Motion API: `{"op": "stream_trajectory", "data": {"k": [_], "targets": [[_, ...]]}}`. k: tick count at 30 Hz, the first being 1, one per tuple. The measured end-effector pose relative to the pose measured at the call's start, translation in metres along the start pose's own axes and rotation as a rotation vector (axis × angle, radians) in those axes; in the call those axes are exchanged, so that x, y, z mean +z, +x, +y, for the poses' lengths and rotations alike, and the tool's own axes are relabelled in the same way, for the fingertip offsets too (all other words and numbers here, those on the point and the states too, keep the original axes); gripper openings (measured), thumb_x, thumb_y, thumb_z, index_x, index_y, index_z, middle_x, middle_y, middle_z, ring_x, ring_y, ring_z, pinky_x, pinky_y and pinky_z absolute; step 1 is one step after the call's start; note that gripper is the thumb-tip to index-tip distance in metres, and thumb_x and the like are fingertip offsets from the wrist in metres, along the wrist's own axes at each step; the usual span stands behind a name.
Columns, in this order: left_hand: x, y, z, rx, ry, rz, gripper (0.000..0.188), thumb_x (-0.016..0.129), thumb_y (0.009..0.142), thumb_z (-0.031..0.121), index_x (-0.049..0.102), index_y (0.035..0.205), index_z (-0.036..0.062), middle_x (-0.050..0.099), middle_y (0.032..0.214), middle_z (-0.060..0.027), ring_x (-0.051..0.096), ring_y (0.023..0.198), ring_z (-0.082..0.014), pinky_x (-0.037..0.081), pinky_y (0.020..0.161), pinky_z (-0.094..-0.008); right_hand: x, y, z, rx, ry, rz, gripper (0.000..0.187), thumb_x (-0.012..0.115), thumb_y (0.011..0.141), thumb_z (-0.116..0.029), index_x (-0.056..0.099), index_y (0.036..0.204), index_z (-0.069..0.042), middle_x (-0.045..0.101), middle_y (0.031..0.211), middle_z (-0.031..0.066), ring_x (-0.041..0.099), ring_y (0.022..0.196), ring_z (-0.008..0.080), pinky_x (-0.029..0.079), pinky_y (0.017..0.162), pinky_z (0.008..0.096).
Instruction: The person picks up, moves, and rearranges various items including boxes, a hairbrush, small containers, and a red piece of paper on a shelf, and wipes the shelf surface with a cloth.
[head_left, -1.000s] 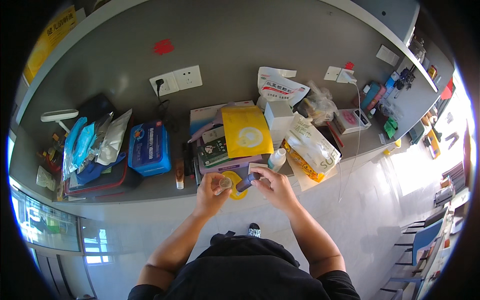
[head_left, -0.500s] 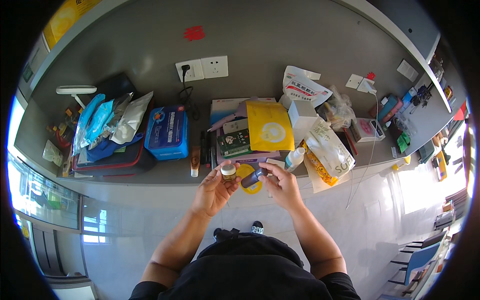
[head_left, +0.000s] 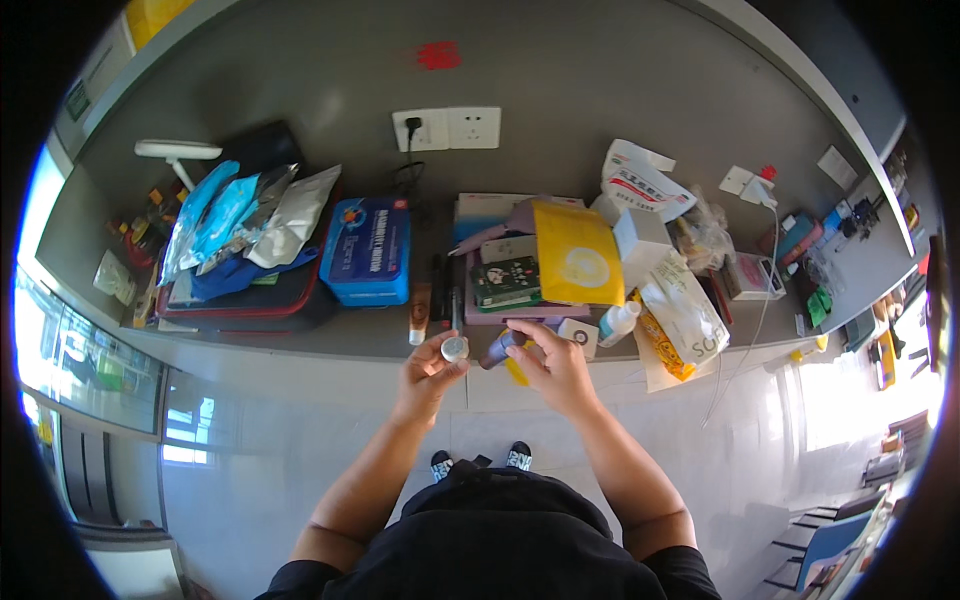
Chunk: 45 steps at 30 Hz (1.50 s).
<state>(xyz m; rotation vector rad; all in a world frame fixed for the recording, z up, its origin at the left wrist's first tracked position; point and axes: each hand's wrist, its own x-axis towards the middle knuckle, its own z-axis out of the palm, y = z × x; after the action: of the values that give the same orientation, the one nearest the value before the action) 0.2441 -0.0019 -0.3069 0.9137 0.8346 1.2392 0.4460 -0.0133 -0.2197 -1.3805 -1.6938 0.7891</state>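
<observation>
My left hand [head_left: 428, 382] is closed around a small jar with a pale round lid [head_left: 455, 349], held at the desk's front edge with the lid facing up. Beside it, my right hand [head_left: 560, 374] grips a short dark purple bottle [head_left: 502, 347] by its right end. The bottle lies tilted between the two hands, apart from the jar. Just beyond the left hand are a brown tube with a white cap [head_left: 419, 314] and a slim black stick [head_left: 457, 305]. Near the right fingers sits a small white box [head_left: 579, 337], next to a white bottle [head_left: 619, 322].
A blue tin [head_left: 366, 252] stands left of the middle. Further left, plastic packets [head_left: 225, 225] lie piled on a dark case. A yellow pouch [head_left: 580, 255] tops a stack of boxes. A white tissue pack [head_left: 684, 308] and a hanging white cable [head_left: 750, 310] are to the right.
The view has shifted, so the desk items appear further right. The jar has turned and shows its lid top. The purple bottle stays in my right hand.
</observation>
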Motion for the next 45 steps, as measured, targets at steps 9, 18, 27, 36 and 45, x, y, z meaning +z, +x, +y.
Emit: {"op": "stream_trajectory", "data": {"k": [9,18,27,36,45], "targets": [[-0.094,0.015,0.017,0.45,1.055,0.561,0.043,0.08,0.068,0.021,0.064,0.107,0.0107,0.064,0.097,-0.0077,0.052,0.1,-0.0303,0.044,0.084,-0.0418,0.105,0.062,-0.022,-0.343,-0.164,-0.149,0.029,0.059,0.086,-0.016,0.054,0.113,-0.006,0.066,0.1,0.0145,0.065,0.079,0.033,0.053,0.067,0.0397],[-0.133,0.025,0.004,0.472,1.31,0.649,0.053,0.08,0.065,0.032,0.064,0.11,0.0099,0.062,0.104,-0.0078,0.05,0.1,-0.0304,0.042,0.085,-0.0416,0.165,0.08,-0.01,-0.398,-0.37,-0.173,0.03,0.057,0.087,-0.017,0.054,0.115,-0.007,0.065,0.103,0.0132,0.063,0.088,0.0322,0.053,0.073,0.0412],[-0.112,-0.002,0.003,0.614,0.989,0.699,0.037,0.075,0.076,0.02,0.059,0.105,0.0023,0.061,0.095,-0.0103,0.057,0.09,-0.0261,0.046,0.076,-0.036,0.156,0.069,-0.016,-0.399,-0.258,-0.001,0.034,0.06,0.087,-0.014,0.055,0.119,-0.005,0.063,0.096,0.0153,0.063,0.082,0.0317,0.052,0.07,0.0384],[-0.031,-0.027,0.028,-0.168,0.028,0.076,0.034,0.063,0.091,0.028,0.06,0.106,-0.0026,0.066,0.093,-0.0071,0.063,0.078,-0.0125,0.05,0.064,-0.0235,0.146,0.058,0.003,0.062,0.507,-0.041,0.028,0.05,0.098,-0.023,0.055,0.117,-0.004,0.058,0.081,0.0031,0.055,0.066,0.0096,0.045,0.057,0.0221],[-0.021,-0.022,0.028,-0.302,-0.008,0.057,0.029,0.061,0.091,0.023,0.06,0.108,-0.0014,0.067,0.09,-0.0088,0.067,0.079,-0.0167,0.054,0.066,-0.0279,0.133,0.049,0.007,0.159,0.743,-0.152,0.034,0.045,0.099,-0.031,0.055,0.117,-0.004,0.056,0.083,0.0028,0.053,0.07,0.009,0.045,0.063,0.0215]]}}
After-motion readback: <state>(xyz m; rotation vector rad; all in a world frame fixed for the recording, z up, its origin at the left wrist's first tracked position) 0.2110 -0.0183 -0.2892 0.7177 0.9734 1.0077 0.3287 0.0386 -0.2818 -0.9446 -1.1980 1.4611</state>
